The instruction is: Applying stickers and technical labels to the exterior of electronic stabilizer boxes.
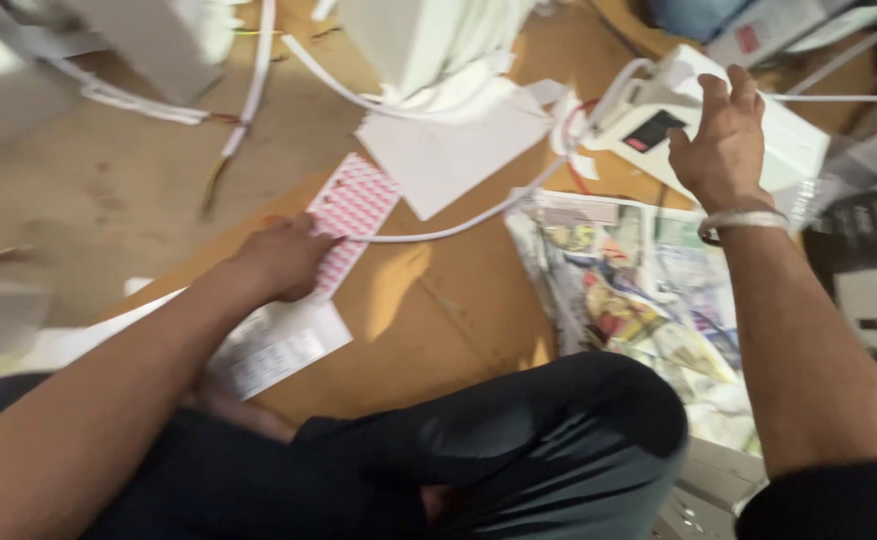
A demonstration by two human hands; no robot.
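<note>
On the wooden floor (pixel 439 310), far left, loose white cables (pixel 149 105) and pale boxes, blurred. Left hand (pixel 284 258) lies knuckles-up on the lower end of the pink sticker sheet (pixel 357 205), which is flat on the floor near centre; fingers look curled down onto it, can't tell if they pinch an edge. A printed white sheet (pixel 277 345) lies just below that hand. Sticker sheet is likely light, thin, floppy; best taken by a corner or slid off the floor, may crease. A white wire (pixel 459 225) crosses its upper right edge. White paper (pixel 449 150) just beyond. Dark trouser leg (pixel 519 440) across the bottom. Newspaper (pixel 639 290) spread right of centre. Right hand (pixel 724 135), metal bangle (pixel 744 222) on the wrist, is raised with fingers open and loosely spread over the white device (pixel 699 115) with its dark window, touching or just above it, can't tell. Device looks rigid, boxy, heavier; grip by its sides.
</note>
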